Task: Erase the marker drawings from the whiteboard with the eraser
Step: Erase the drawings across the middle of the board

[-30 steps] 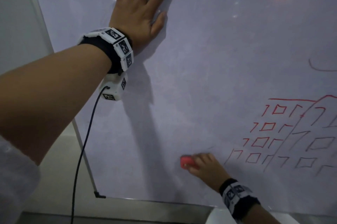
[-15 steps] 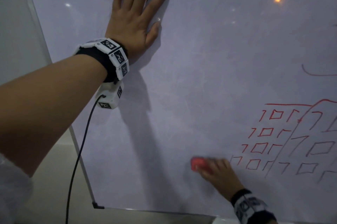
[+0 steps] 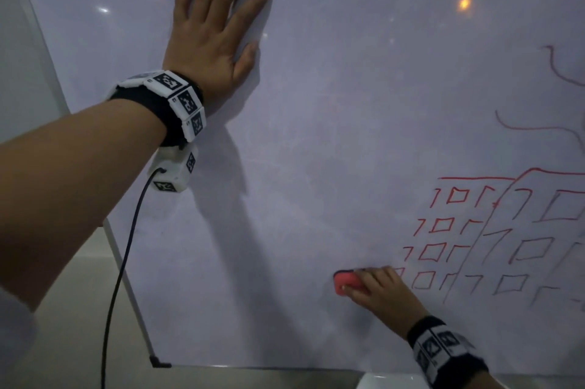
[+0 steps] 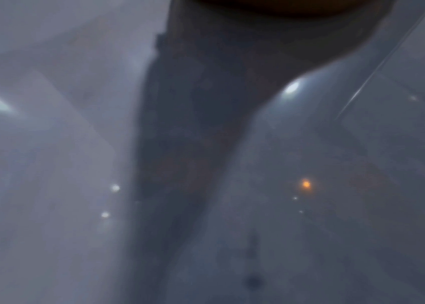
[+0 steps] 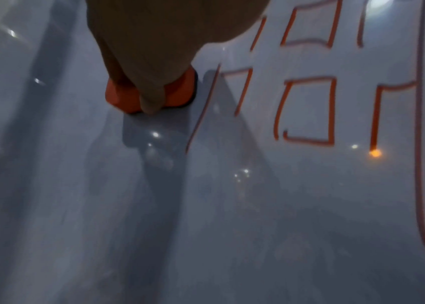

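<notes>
The whiteboard (image 3: 348,135) fills the head view. Red marker drawings (image 3: 493,236) of building outlines with small squares cover its lower right, with curved lines above. My right hand (image 3: 376,290) grips a small red eraser (image 3: 343,282) and holds it against the board at the drawing's lower left corner. In the right wrist view the eraser (image 5: 125,98) sits under my fingers (image 5: 151,102), just left of the red lines (image 5: 307,109). My left hand (image 3: 218,30) lies flat on the upper left of the board, fingers straight. The left wrist view shows only blurred board (image 4: 336,185).
The board's metal edge (image 3: 126,262) runs down the left side, with a frame corner (image 3: 160,365) at the bottom. A black cable (image 3: 120,262) hangs from my left wrist camera. A white object (image 3: 386,380) lies below the board.
My right hand has carried the eraser rightward along the bottom of the board, up to the lowest row of red squares. My left hand stays flat on the board.
</notes>
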A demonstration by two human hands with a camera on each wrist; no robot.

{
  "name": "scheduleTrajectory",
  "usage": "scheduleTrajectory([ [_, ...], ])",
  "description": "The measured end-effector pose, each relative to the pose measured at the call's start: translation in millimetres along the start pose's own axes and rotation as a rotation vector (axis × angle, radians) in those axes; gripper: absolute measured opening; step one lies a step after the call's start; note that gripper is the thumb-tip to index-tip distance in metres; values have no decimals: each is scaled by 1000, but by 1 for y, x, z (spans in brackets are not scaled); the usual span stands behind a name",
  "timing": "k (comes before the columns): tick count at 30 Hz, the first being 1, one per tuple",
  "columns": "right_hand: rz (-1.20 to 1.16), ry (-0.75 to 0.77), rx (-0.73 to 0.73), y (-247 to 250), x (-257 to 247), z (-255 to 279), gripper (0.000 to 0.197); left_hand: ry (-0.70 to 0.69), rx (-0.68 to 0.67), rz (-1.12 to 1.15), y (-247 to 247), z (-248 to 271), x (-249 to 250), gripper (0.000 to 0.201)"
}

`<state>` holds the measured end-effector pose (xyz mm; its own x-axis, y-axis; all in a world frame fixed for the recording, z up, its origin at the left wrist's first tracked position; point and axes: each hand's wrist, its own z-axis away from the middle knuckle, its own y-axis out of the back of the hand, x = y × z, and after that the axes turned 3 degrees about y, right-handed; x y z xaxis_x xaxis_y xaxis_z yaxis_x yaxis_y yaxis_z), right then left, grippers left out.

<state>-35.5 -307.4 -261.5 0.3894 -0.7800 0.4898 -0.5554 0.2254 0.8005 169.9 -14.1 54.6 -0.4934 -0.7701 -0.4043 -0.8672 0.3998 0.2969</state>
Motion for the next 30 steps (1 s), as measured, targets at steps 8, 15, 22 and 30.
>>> scheduleTrajectory([
  [8,75,-392,463,125,135,-40,32,166,-20,138,7,-15,27,50],
  [15,-103,-778,721,205,235,-55,39,69,-6,146,-7,-84,164,53],
  [22,-42,-603,693,178,242,-33,56,296,-3,107,-36,-97,227,56],
  [30,300,164,331,175,282,20,37,318,-38,100,-32,-96,231,57],
])
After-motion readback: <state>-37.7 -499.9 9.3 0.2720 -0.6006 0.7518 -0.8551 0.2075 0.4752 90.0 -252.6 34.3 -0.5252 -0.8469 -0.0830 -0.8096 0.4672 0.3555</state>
